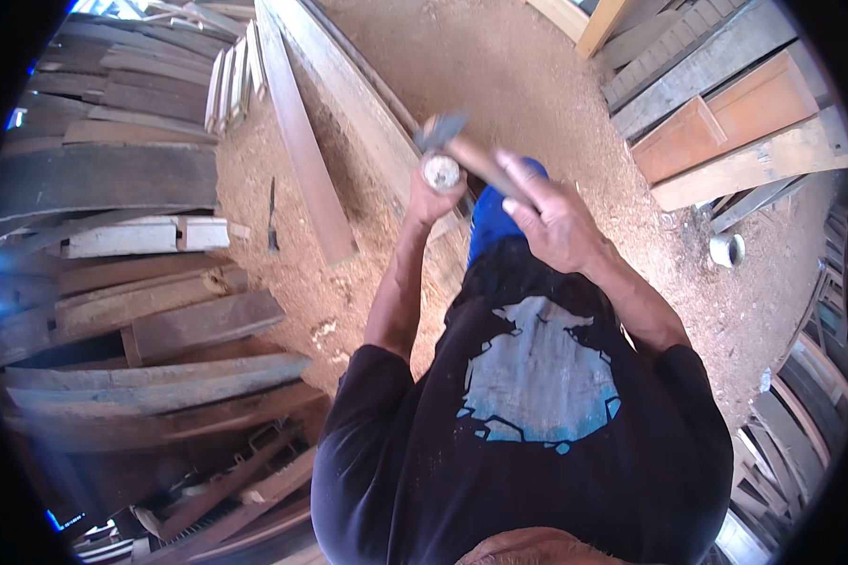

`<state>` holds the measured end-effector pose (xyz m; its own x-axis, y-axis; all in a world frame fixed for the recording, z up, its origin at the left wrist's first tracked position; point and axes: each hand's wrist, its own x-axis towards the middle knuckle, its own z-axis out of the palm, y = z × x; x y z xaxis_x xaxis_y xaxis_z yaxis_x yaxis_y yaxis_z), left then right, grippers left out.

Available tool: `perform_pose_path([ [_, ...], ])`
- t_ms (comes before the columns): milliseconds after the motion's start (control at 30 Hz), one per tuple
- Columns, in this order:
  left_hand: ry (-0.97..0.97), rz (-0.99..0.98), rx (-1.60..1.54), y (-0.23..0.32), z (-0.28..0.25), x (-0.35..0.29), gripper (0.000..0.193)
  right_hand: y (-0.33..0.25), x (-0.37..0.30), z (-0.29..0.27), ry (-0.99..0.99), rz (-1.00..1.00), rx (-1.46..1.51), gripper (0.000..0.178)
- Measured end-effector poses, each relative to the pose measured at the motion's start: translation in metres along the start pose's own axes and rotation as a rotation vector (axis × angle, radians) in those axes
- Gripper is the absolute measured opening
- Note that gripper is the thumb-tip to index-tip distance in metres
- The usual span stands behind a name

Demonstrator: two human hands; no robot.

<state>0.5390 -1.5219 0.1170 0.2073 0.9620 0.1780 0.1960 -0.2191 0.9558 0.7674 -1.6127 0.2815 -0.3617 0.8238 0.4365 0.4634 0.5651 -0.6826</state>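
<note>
My left hand (435, 201) is closed around an upright chisel-like handle with a battered, pale round end (441, 173). Its lower part and any blade are hidden below my fist. In my right hand (556, 223) is the wooden handle of a hammer (485, 162). The hammer's dark head, smeared by motion, is just above and beyond the round end; I cannot tell whether they touch. Beneath my left hand a long wooden beam (353, 99) runs away toward the upper left.
A loose reddish plank (301, 155) lies left of the beam, and a thin dark tool (272, 224) rests on the shavings-covered floor. Stacked boards (113, 179) line the left side. More planks (725, 118) and a whitish cylindrical container (726, 250) are at the right.
</note>
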Motion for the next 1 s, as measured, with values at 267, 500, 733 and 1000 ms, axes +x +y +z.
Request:
perform_pose_path([
  [267,-0.069,0.023,-0.027,0.007,0.002,-0.009,0.043,0.018,-0.018,0.009,-0.448,0.487,-0.095,0.064],
  [500,0.218,0.004,0.008,-0.009,0.027,0.024,0.023,-0.015,-0.01,0.0,0.073,0.232,0.288,0.061],
  [733,0.201,-0.1,0.037,-0.027,0.007,0.05,0.019,-0.027,-0.021,-0.029,0.177,0.289,0.369,0.059],
  [1000,0.133,-0.055,-0.014,-0.002,0.004,0.003,0.021,-0.041,0.001,-0.057,0.481,0.003,0.422,0.059],
])
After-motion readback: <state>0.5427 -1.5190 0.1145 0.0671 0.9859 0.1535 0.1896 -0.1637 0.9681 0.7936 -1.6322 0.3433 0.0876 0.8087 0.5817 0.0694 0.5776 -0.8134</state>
